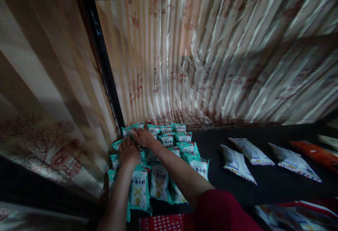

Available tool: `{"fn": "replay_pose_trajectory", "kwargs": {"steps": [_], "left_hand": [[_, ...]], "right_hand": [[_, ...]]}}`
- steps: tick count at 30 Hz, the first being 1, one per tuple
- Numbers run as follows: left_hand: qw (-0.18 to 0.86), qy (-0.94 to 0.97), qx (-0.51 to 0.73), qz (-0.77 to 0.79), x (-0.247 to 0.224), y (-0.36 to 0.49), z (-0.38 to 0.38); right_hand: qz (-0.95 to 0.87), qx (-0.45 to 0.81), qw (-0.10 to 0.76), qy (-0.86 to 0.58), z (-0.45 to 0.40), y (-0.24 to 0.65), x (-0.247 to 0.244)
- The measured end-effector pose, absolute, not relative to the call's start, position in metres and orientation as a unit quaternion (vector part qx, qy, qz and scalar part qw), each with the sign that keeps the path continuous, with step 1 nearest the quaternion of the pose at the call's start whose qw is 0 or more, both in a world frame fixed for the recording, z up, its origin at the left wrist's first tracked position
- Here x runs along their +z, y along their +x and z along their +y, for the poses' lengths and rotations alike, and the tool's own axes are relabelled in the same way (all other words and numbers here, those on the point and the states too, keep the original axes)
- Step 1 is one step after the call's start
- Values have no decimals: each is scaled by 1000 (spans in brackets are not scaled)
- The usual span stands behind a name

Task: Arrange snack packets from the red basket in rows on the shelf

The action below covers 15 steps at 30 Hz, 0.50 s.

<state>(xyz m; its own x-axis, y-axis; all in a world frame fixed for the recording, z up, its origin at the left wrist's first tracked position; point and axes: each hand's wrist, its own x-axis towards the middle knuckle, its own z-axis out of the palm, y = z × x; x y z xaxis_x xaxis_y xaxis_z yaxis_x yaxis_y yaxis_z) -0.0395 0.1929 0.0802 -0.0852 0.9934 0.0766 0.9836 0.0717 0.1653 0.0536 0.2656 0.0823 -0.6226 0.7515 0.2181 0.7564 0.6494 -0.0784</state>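
Left hand: the left hand (129, 151) lies back upward over the left side of the group, its fingers stretched forward and a little apart, touching the packets below.
Right hand: the right hand (143, 137) reaches across just beyond the left one, fingers pointing left over a packet near the back corner; whether it pinches that packet, I cannot tell.
Packets: the teal-and-white packets (139, 188) stand close together in rows around and beneath both hands, in the left corner of the black shelf (208, 192); those in front lean back and show dark lettering above a yellow picture.
Sleeve: a dark red sleeve (224, 210) covers the upper part of the right arm.
Front edge: a red item with white marks (162, 223) shows below the front row.
Right side: three white bags (239, 164) lie well apart from the group, with a blurred orange bag (314, 153) past them.
Corner: a black post (104, 55) rises behind the packets.
Backing: a creased, striped sheet (211, 58) hangs along the back.
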Motion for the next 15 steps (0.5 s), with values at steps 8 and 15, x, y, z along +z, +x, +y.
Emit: {"fn": "replay_pose_trajectory", "kwargs": {"steps": [8, 15], "left_hand": [[24, 676, 65, 734, 82, -42, 192], [-4, 693, 75, 717, 84, -32, 187]], "right_hand": [[-916, -16, 79, -393, 266, 54, 80], [-871, 74, 95, -477, 258, 81, 90]]}}
